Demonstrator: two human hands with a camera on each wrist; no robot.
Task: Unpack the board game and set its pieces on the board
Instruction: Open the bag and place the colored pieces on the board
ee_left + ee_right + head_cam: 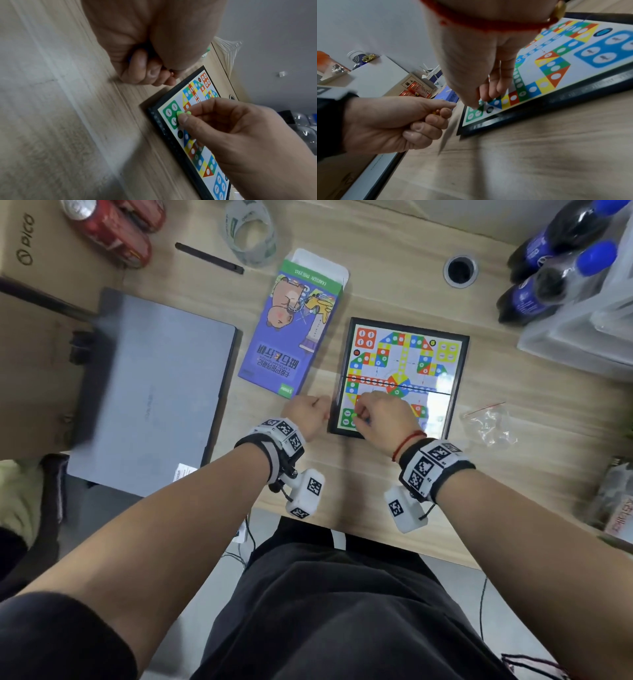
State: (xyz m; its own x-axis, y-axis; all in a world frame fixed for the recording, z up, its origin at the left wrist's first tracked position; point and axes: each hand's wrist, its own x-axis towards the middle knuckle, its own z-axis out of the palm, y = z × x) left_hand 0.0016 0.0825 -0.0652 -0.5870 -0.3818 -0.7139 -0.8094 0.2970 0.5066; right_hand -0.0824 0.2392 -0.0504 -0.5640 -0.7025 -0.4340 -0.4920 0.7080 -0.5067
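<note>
The open game board [442, 378] lies flat on the wooden desk, black-framed, with coloured squares. My right hand [359, 416] hovers over its near left corner and pinches a small green piece [183, 113] between thumb and forefinger, right at the green home square [169, 113]. My left hand [320, 410] is a closed fist on the desk just left of the board; small pieces [436, 112], orange-red and blue, peek out between its fingers. The purple game box [294, 326] lies open to the left of the board.
An empty clear plastic bag [486, 422] lies right of the board. A closed grey laptop [154, 392] sits at the left, red cans [113, 231] and a tape roll [251, 234] at the back, dark bottles [555, 268] and a clear bin at the back right.
</note>
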